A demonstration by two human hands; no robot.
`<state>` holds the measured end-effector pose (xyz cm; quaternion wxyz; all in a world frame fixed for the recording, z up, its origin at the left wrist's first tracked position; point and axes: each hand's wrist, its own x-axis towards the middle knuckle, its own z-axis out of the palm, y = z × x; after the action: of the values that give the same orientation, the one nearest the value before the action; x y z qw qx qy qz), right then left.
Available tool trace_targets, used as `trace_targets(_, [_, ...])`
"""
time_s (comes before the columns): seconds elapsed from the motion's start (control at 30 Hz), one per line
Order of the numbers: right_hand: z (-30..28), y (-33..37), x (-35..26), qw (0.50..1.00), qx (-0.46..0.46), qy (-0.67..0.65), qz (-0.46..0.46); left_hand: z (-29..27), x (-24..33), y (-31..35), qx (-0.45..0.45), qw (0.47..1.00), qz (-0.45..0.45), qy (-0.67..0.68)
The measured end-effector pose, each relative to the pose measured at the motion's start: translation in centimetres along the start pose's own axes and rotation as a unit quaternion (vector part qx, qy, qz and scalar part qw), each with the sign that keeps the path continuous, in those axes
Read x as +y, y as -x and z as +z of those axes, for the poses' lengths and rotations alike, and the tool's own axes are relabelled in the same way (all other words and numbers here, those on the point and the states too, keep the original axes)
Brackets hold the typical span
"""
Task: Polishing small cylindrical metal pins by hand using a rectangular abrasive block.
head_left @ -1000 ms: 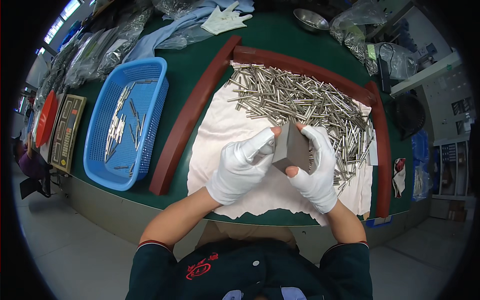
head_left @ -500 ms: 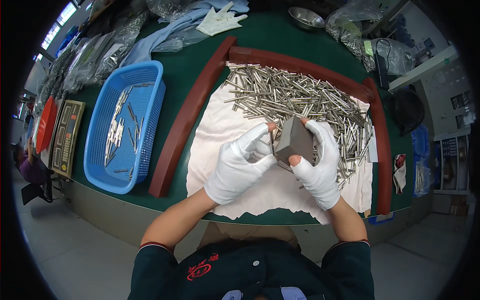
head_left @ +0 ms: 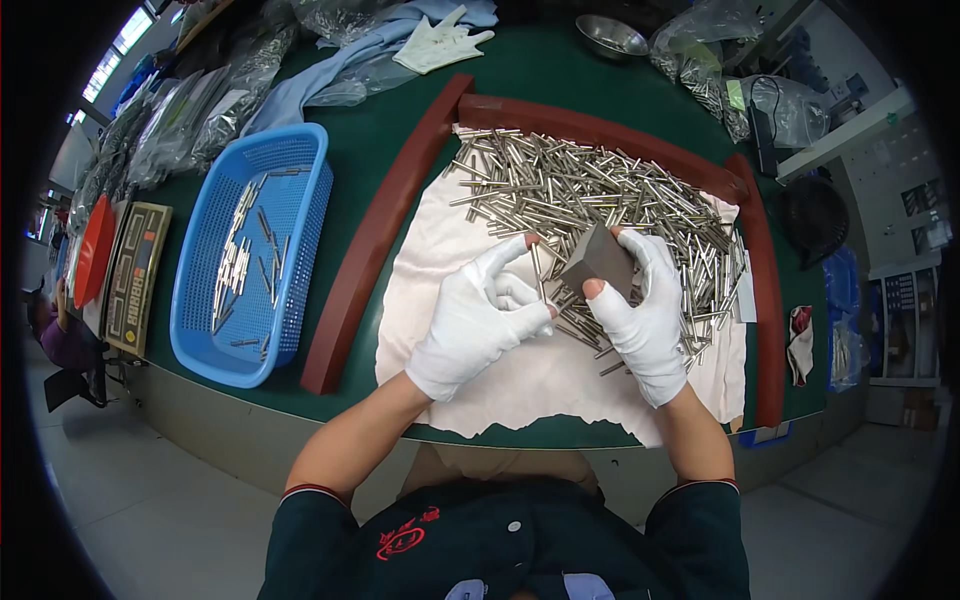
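Observation:
Both my hands wear white gloves with some bare fingertips. My left hand (head_left: 478, 312) pinches a thin metal pin (head_left: 538, 268) between thumb and forefinger, one end at each. Gripped in my right hand (head_left: 643, 318) is a dark grey rectangular block (head_left: 600, 262), its thumb on the near face and its fingers on the far side. A narrow gap separates the block from the pin. Beyond and under the hands lies a heap of shiny metal pins (head_left: 590, 185) on a pale cloth (head_left: 430, 265).
Dark red bars (head_left: 385, 225) frame the cloth on three sides. To the left, a blue basket (head_left: 190, 330) holds several pins, beside a scale (head_left: 140, 275) and a red tray (head_left: 93, 250). At the back lie a white glove (head_left: 443, 42), a metal bowl (head_left: 612, 36) and plastic bags (head_left: 705, 65).
The block has tilted in my right hand and moved slightly away from the pin. My left hand has shifted a little left, and the pin now shows along its length.

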<state>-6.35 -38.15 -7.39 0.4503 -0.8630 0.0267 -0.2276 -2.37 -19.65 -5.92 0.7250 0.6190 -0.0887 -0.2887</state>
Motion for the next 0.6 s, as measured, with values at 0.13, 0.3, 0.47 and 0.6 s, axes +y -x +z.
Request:
trace_targets(0.13, [-0.1,0.0,-0.5,1.0,-0.02,-0.008,0.011,-0.1,-0.3,-0.1,0.002,1.0,-0.006,0.001])
trace_targets(0.3, [-0.1,0.3,-1.3,0.999,-0.043,0.009,0.01,0.0,-0.5,-0.1,0.003,1.0,0.001,-0.009])
trace_targets(0.47, [0.1,0.6,-1.7,0.997,-0.072,-0.016,-0.019,-0.1,-2.1,-0.2,0.006,0.996,0.076,-0.054])
trace_targets(0.6, [-0.2,0.0,-1.2,0.998,-0.05,0.032,-0.004,-0.1,-2.5,0.0,0.01,0.979,0.166,-0.114])
